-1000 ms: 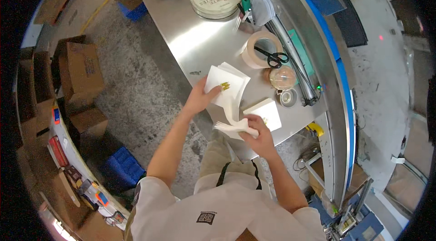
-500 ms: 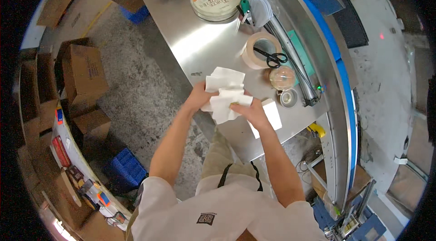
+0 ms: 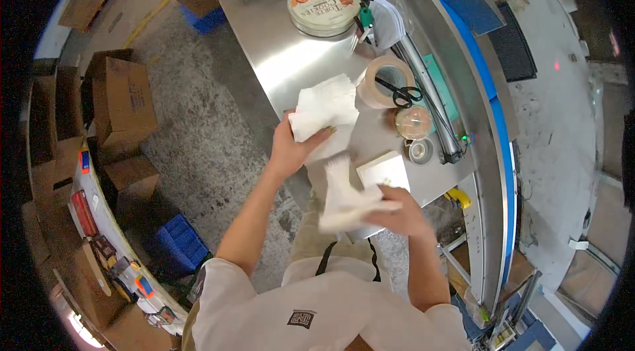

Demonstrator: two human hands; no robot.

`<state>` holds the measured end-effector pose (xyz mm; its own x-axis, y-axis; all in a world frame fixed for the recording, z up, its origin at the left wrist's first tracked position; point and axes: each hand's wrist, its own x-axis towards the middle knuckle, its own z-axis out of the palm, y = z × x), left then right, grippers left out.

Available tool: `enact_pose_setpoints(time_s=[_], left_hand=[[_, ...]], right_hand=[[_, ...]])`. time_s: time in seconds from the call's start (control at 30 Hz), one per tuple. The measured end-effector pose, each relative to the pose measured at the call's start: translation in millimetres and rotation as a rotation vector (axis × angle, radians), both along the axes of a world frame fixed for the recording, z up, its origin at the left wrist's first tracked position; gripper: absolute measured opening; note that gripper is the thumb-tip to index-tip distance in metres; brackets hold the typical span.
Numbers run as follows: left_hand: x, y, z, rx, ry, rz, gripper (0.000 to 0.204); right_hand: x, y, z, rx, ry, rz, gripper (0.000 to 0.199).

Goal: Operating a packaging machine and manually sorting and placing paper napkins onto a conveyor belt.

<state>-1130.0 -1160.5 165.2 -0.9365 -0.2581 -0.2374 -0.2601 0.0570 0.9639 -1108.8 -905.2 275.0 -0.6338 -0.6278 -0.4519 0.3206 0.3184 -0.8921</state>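
Two separate lots now: right hand (image 3: 402,213) just pulled away gripping blurry bunch (image 3: 340,200), stack (image 3: 383,169) just beyond; left hand (image 3: 292,150) clutching papers (image 3: 324,105).

Ahead of the left hand (image 3: 291,151), open room is left on the shiny table (image 3: 281,60) up to the round tin (image 3: 323,8). Ahead of the right hand (image 3: 405,214), the way is blocked by a white stack (image 3: 385,169), then a round metal piece (image 3: 427,155), a small tape roll (image 3: 413,123) and a big tape roll (image 3: 375,94) with scissors (image 3: 405,95). Between the hands, the gap is mostly filled by blurry papers (image 3: 344,197).
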Motion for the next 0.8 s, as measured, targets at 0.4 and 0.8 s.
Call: enact_pose_setpoints(time_s=[0.4,0.8], left_hand=[[44,43,-6,0.329,-0.07,-0.174,0.05],[36,51,22,0.056,-0.045,-0.02,0.06]], right_hand=[[-6,-14,-36,0.113,0.103,-0.442,0.027],[-23,-38,-92,0.023,0.23,-0.645,0.025]])
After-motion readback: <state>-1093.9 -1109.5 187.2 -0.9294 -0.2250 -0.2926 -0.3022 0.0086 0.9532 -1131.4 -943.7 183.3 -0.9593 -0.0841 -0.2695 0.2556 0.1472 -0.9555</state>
